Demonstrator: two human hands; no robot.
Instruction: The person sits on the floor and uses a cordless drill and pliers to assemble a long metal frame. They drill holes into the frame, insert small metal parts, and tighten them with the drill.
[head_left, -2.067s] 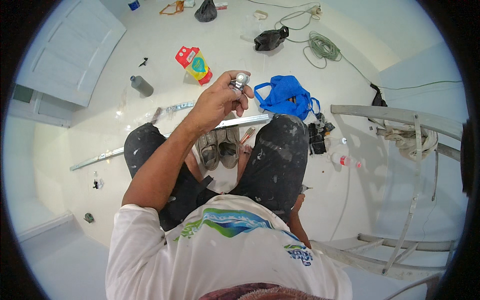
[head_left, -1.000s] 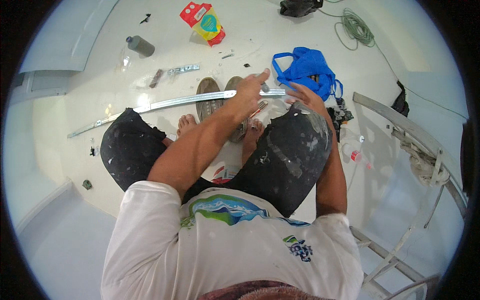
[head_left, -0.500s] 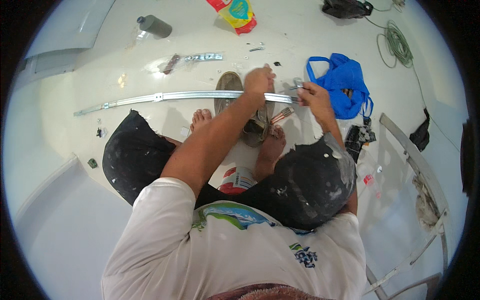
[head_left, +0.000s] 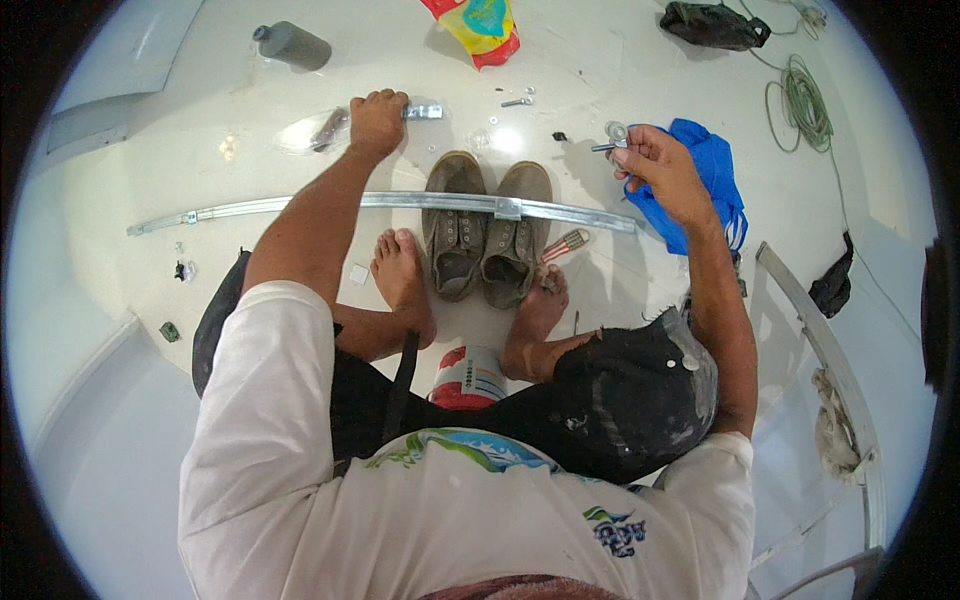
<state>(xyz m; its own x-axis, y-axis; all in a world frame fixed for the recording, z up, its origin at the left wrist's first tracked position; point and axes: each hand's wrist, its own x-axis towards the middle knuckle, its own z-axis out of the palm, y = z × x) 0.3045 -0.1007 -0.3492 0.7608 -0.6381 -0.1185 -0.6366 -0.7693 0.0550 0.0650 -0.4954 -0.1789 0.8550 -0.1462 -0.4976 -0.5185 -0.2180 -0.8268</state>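
Observation:
My left hand [head_left: 378, 122] reaches forward and its fingers are closed over a short galvanised metal strip [head_left: 424, 112], whose right end sticks out beside them. My right hand [head_left: 662, 172] pinches a bolt with a washer [head_left: 613, 138], held above the floor near the blue bag [head_left: 708, 150]. A long galvanised metal rail [head_left: 400, 200] lies crosswise over a pair of worn grey-brown shoes [head_left: 457, 235], between my hands and knees. A sliding metal clip [head_left: 508, 208] sits on the rail above the right shoe. My left forearm hides part of the rail.
A grey bottle [head_left: 295, 47] lies at the far left, a red-yellow packet [head_left: 480, 30] at the far middle. Loose bolts [head_left: 517, 102] lie ahead. Coiled cord [head_left: 800, 105] and a metal frame [head_left: 815, 320] are on the right. A red-white tub [head_left: 468, 380] stands below me.
My left hand has left the rail and moved forward-left onto the short strip. The right hand has let go of the rail end and risen with the bolt. The rail now rests across the shoes.

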